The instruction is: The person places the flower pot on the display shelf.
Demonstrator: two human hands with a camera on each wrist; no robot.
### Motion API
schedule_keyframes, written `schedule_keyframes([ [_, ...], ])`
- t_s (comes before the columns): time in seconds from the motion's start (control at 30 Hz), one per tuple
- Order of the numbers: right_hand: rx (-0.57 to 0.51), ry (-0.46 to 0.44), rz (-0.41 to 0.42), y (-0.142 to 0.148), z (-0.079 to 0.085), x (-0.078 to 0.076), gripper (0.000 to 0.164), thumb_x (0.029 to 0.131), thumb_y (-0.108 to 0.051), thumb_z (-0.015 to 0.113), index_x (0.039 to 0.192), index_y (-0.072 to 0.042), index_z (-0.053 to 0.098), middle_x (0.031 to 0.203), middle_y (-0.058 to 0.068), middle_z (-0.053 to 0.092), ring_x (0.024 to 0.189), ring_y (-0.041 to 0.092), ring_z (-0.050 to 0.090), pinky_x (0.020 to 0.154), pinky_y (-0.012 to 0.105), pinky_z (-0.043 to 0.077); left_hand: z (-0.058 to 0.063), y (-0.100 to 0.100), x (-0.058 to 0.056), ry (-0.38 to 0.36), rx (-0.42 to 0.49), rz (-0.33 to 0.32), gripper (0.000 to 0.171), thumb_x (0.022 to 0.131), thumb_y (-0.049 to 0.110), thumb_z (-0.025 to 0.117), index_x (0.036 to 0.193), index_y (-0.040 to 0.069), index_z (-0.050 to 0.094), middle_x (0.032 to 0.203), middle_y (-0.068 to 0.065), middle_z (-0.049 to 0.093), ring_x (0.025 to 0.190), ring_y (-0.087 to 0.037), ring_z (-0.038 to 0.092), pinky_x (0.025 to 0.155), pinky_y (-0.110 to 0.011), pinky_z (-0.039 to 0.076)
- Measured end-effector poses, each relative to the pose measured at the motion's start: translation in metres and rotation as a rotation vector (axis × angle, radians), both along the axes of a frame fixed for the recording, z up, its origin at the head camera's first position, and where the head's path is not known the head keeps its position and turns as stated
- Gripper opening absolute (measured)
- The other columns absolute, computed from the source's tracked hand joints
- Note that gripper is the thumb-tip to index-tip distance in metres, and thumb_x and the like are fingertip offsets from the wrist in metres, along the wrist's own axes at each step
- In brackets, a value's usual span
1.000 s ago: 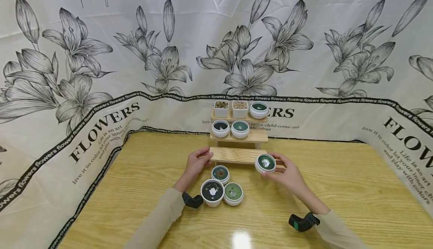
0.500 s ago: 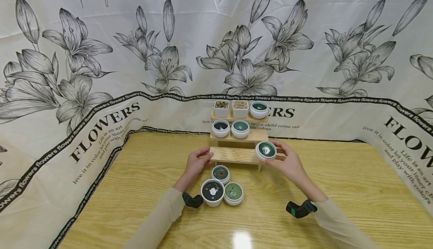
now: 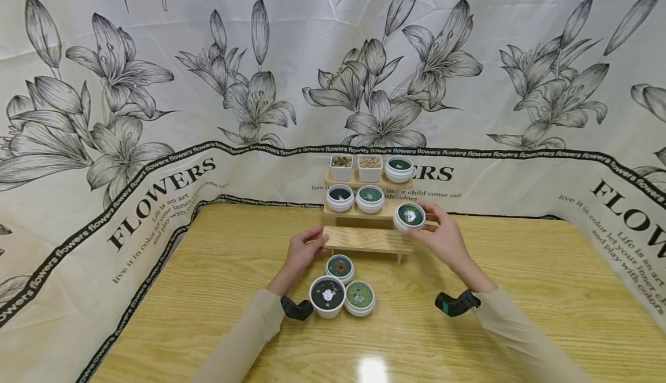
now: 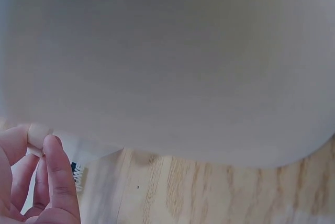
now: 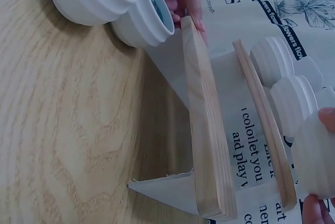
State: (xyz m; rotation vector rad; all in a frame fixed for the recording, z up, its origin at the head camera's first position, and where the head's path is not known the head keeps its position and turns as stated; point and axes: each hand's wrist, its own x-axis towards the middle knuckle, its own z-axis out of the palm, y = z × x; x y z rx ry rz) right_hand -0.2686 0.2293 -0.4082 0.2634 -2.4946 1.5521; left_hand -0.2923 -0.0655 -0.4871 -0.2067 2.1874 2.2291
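In the head view my left hand pinches the left end of the lowest shelf of a three-tier wooden stand. My right hand holds a round white pot with green filling and a white patch, thumb in front and fingers behind. This pot overlaps the right end of the middle shelf, beside a teal-filled pot and a dark-filled pot. In the right wrist view the held pot appears at the right edge. A blurred pale shape covers most of the left wrist view, above the left fingers.
Two square pots and a round green-filled pot stand on the top shelf. In front of the stand are a brown-and-teal pot, a larger black-filled pot and a light green pot. Behind hangs a flower-printed cloth.
My right hand has raised the round pot from in front of the lowest shelf's right end, up and back to the middle shelf's right end. The left hand has stayed put.
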Motion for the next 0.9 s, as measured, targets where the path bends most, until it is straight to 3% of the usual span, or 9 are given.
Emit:
schedule_keyframes([
  [0.17, 0.001, 0.009, 0.003, -0.002, 0.002, -0.009, 0.070, 0.076, -0.007, 0.080, 0.137, -0.003, 0.047, 0.131, 0.018, 0.053, 0.112, 0.027, 0.051, 0.083, 0.010, 0.049, -0.001, 0.000, -0.001, 0.012, 0.017, -0.005, 0.037, 0.089, 0.004, 0.066, 0.124, -0.006, 0.060, 0.108, -0.018, 0.064, 0.072, -0.002, 0.061, 0.066, -0.018, 0.059],
  [0.63, -0.046, 0.006, -0.014, -0.009, -0.001, -0.020, 0.067, 0.076, -0.006, 0.078, 0.135, 0.001, 0.048, 0.130, 0.020, 0.053, 0.110, 0.027, 0.052, 0.081, 0.005, 0.048, -0.001, 0.002, -0.002, 0.019, 0.014, -0.001, 0.037, 0.089, 0.003, 0.066, 0.124, -0.007, 0.060, 0.109, -0.020, 0.064, 0.071, -0.002, 0.061, 0.065, -0.017, 0.058],
  [0.9, -0.029, -0.043, -0.044, -0.012, 0.003, -0.021, 0.068, 0.079, -0.011, 0.077, 0.138, -0.001, 0.045, 0.132, 0.020, 0.051, 0.114, 0.030, 0.052, 0.084, 0.007, 0.048, -0.002, 0.000, -0.001, 0.022, 0.007, -0.006, 0.038, 0.090, 0.005, 0.066, 0.125, -0.007, 0.059, 0.110, -0.021, 0.065, 0.070, -0.003, 0.062, 0.070, -0.024, 0.061],
])
